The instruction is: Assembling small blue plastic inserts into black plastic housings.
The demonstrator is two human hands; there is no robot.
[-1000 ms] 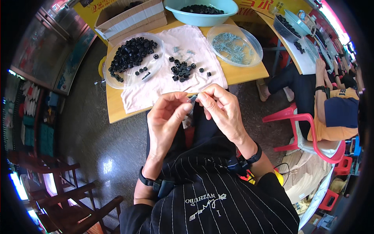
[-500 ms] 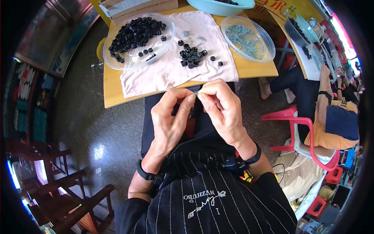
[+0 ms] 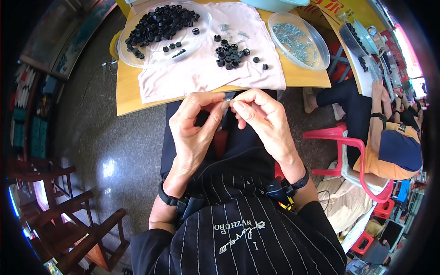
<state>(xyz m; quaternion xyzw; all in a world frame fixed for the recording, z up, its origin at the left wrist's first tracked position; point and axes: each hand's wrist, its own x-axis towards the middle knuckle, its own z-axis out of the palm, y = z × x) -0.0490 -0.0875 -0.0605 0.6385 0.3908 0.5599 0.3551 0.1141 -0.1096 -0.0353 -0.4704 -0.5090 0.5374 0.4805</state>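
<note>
A wooden counter (image 3: 128,98) fills the top of the head view, and a pale pink cloth (image 3: 201,73) is spread over most of it. On the left part of the cloth sits a clear round dish (image 3: 137,57) heaped with small black caps (image 3: 160,23). A second clear dish (image 3: 321,55) at the right edge of the counter holds a scatter of small metal pins (image 3: 293,36). Between the two dishes, a loose cluster of black caps (image 3: 229,50) lies on the cloth.

Below the counter's near edge, over the person's lap, the two hands meet. The left hand (image 3: 195,128) and the right hand (image 3: 263,117) are turned toward each other, fingertips almost touching. Each grip is narrow, thumb pressed toward forefinger. Pinched between them is a small metal piece (image 3: 226,101), which sits right at the meeting point of the fingertips, just in front of the counter's edge and well apart from the dishes. Which hand bears most of it cannot be told. A dark band circles each wrist.

At the right, another person sits on a red plastic chair (image 3: 357,156).
</note>
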